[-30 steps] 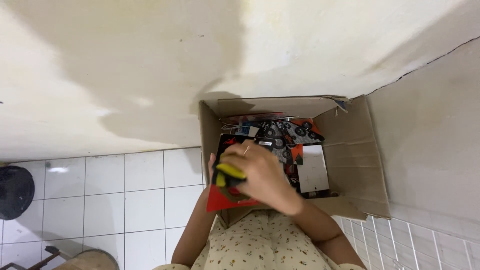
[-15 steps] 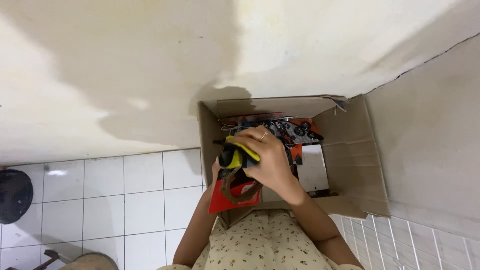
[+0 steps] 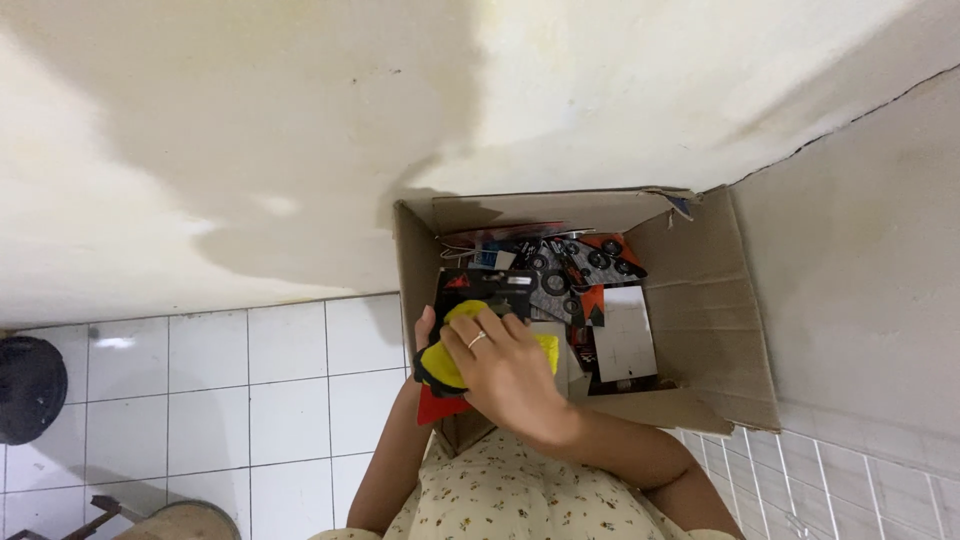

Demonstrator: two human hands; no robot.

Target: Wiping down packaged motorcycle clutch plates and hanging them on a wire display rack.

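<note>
An open cardboard box stands on the floor against the wall. Over its near left corner I hold a yellow and black item on a red backing card. My right hand, with a ring on one finger, lies across the top of it and covers most of the yellow part. My left hand comes up from under the item; only a thumb shows at its left edge. Inside the box lie black and red packages with wheel pictures and a white card.
The box sits in a corner between a cream wall and a grey side wall. White floor tiles spread to the left. A black round object is at the far left, and a brownish thing at the bottom edge.
Half a second ago the yellow item was raised with the red card hanging below it. Now it sits lower and my right hand is spread over its top.
</note>
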